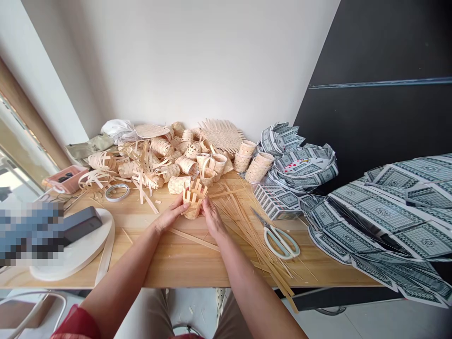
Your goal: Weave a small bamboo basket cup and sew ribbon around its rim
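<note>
A small woven basket (192, 203) with loose strip ends standing up around its rim is held upright just above the wooden table (169, 268). My left hand (171, 213) grips its left side, the fingers against the weave. On the right side, my right hand (213, 217) holds the same basket, thumb near the rim. Behind it stands a little basket with a handle (208, 176). Thin wooden strips (247, 226) are strewn to the right of my hands, and one strip lies below them.
Scissors (281, 241) lie at the right beside a clear box (278, 200). Baskets folded from cards (388, 212) fill the right side. Woven pieces (162, 147) pile up along the wall. A tape roll (117, 192) and a white coil (76, 263) are at left.
</note>
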`<state>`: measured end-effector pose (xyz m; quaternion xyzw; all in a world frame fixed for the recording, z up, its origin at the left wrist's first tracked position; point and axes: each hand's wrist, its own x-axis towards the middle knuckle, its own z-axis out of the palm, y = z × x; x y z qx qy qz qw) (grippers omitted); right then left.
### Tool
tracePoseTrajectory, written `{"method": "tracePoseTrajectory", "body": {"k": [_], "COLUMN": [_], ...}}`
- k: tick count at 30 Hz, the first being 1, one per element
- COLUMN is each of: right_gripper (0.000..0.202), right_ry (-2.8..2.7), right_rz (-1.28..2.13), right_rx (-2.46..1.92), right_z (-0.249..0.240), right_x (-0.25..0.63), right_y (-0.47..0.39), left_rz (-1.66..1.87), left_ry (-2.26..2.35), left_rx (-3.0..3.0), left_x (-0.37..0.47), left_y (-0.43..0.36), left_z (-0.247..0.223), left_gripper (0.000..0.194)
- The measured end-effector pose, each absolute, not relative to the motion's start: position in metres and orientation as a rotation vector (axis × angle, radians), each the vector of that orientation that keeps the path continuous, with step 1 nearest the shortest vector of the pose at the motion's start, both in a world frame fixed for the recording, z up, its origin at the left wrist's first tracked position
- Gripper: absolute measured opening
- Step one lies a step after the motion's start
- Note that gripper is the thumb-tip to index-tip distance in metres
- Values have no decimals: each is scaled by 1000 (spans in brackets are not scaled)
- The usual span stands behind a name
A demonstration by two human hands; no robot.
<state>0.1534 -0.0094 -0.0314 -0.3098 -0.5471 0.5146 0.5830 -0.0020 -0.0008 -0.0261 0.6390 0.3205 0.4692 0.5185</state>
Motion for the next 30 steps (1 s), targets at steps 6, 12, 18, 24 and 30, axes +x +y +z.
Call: {"method": "tracePoseTrajectory", "body": {"k": [6, 12, 18, 24, 30], "right_gripper": [52, 46, 50, 59, 58], "right_ry": [-1375, -1415, -1408, -1458, -1471], "right_rz": [1115, 1072, 1063, 942, 633], "right_rx": [-705, -691, -746, -865, -1028], "right_z": [-30, -34, -39, -46, -48], "right_x": [151, 149, 153, 152, 153], "right_y": [-10, -9, -6, -2, -1], "left_rz": [1105, 1140, 1342, 1434, 1315], "left_ry": [849, 844, 878, 846, 793], "left_rx": [1510, 1494, 1460, 1301, 1300], "left_x": [-6, -4, 1, 1, -3], "left_y": [2, 5, 8, 2, -1], "left_z": [-29, -36, -31, -19, -9], "left_gripper": [57, 55, 48, 25, 36]}}
